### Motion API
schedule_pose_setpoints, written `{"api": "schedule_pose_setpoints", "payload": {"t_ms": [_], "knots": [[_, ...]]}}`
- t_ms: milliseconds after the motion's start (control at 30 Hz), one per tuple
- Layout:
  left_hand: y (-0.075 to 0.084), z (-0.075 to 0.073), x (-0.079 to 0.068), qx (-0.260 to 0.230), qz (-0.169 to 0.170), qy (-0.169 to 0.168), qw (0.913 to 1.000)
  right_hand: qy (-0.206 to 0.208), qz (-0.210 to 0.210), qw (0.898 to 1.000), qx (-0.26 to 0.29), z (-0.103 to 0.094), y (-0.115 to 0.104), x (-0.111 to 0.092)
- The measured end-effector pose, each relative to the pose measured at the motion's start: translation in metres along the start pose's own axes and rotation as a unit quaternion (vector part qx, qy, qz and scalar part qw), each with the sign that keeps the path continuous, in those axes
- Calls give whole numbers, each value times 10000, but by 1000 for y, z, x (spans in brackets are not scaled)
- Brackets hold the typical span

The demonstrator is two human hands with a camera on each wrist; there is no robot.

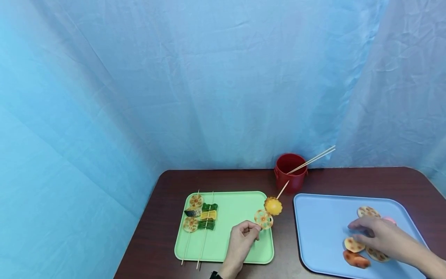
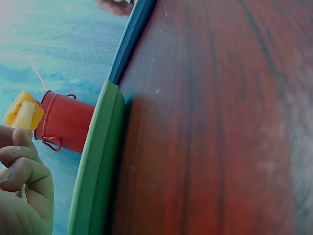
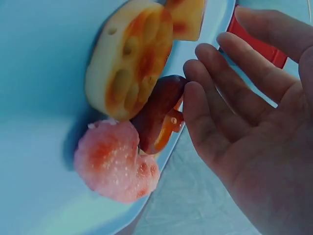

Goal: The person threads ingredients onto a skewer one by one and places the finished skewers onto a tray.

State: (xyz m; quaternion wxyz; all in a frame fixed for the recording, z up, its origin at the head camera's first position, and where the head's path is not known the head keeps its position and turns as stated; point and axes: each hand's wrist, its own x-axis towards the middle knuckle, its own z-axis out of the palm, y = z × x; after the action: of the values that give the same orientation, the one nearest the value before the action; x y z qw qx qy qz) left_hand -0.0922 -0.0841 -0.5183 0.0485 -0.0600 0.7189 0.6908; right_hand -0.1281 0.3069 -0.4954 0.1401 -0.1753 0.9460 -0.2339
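My left hand (image 1: 242, 241) pinches a wooden skewer (image 1: 283, 190) over the right side of the green tray (image 1: 237, 248). Threaded on it are a lotus root slice (image 1: 263, 219) just above the fingers and a scalloped yellow corn piece (image 1: 273, 206) farther up, the bare tip pointing away. Over the blue tray (image 1: 320, 224) is my right hand (image 1: 383, 234), fingers fairly straight and spread in the right wrist view, nothing in them. Around it lie lotus root slices (image 1: 368, 211), a browned round slice (image 1: 354, 245), a reddish-brown piece (image 1: 356, 259) and a pink piece (image 3: 115, 161).
Two loaded skewers lie on the left of the green tray: one with lotus root slices (image 1: 190, 224) and a dark-skinned piece (image 1: 193, 211), one with green and yellow pieces (image 1: 208, 215). Behind the trays a red bucket (image 1: 290, 182) holds thin sticks (image 1: 315, 158). A blue curtain (image 1: 223, 85) hangs behind.
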Motion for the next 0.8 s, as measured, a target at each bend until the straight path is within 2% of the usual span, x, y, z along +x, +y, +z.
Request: {"api": "schedule_pose_setpoints", "payload": {"t_ms": [233,400,533,800], "knots": [[0,-1,0,-20,-3,-35,10000,-383,355,9986,47,1,-6,3],[1,-2,-1,-21,-91,4,10000,-356,278,9988,-193,5,-7,1],[2,-2,-1,-62,-146,43,9999,-287,59,9989,-375,7,-6,1],[4,0,-2,-143,-247,101,9995,-364,-52,9985,-409,10,-4,3]]}}
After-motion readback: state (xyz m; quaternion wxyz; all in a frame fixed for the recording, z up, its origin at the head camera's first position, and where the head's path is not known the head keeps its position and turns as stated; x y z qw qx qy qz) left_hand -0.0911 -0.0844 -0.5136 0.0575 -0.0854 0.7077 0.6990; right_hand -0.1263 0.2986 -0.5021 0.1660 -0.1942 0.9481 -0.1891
